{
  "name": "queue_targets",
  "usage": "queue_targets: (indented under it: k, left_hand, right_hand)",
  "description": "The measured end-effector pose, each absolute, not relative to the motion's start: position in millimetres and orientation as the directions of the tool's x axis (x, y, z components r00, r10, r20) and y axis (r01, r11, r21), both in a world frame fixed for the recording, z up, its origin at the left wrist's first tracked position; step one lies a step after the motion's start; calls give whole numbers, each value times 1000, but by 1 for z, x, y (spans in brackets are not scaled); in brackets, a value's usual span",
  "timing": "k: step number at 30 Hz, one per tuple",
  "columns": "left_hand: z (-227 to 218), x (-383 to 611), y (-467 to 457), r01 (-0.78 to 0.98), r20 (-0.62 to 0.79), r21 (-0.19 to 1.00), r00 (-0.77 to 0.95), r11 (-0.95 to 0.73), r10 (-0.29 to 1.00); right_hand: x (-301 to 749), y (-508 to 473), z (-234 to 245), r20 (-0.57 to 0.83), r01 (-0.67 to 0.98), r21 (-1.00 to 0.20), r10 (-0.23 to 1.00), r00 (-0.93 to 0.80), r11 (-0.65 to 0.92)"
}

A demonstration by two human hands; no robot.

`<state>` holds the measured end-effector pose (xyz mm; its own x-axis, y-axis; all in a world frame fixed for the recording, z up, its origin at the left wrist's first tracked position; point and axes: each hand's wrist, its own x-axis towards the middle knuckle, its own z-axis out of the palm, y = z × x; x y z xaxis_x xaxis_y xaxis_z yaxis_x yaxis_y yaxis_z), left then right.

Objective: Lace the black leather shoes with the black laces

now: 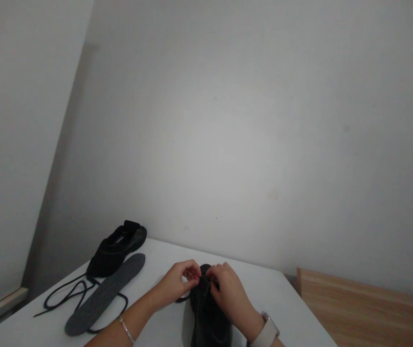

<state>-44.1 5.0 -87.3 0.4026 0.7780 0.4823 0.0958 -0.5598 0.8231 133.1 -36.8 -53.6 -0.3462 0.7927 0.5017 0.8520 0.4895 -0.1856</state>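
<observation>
Black shoe [210,318]: beneath the fingers [191,265]
Left hand [173,285]: fingers bent, hold unclear
Right hand [228,291]: fingers curled, hold unclear
Insole [107,295]: left of the fingers

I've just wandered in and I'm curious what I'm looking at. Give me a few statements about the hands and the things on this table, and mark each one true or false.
1. The left hand and right hand are both at the nearer black shoe. True.
2. The grey insole is inside the farther shoe. False: it lies on the white table, beside that shoe.
3. Dark lace shows on both sides of the insole. True.
4. The watch is on the left wrist. False: it is on the right; the left wears a bracelet.
5. A wood-grain panel stands at the picture's lower right. True.
</observation>
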Motion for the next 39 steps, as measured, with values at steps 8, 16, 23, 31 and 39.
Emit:
queue_targets:
  k: [8, 16, 23, 31, 39]
  left_hand:
    - [-86, -44, 3, 123, 530, 775, 408, -620, 744]
    - [-97, -44, 5, 89, 448, 830, 481, -550, 754]
    - [-94, -48, 6, 258, 449, 775, 418, -577, 790]
    - [-68, -42, -9, 191, 573, 721, 375, -665, 729]
    - [-6, -5, -45, 9, 633, 717, 411, -697, 656]
  right_hand:
    - [126, -29, -52, 434, 907, -73, 832, -346, 415]
    - [130, -24, -57, 486, 829, -256, 807, -335, 498]
    - [147, -28, -17, 566, 591, -578, 798, -206, 563]
    - [165, -59, 57, 740, 408, -609, 672, -16, 680]
    - [142, -84, 79, 800, 461, -465, 582, -146, 756]
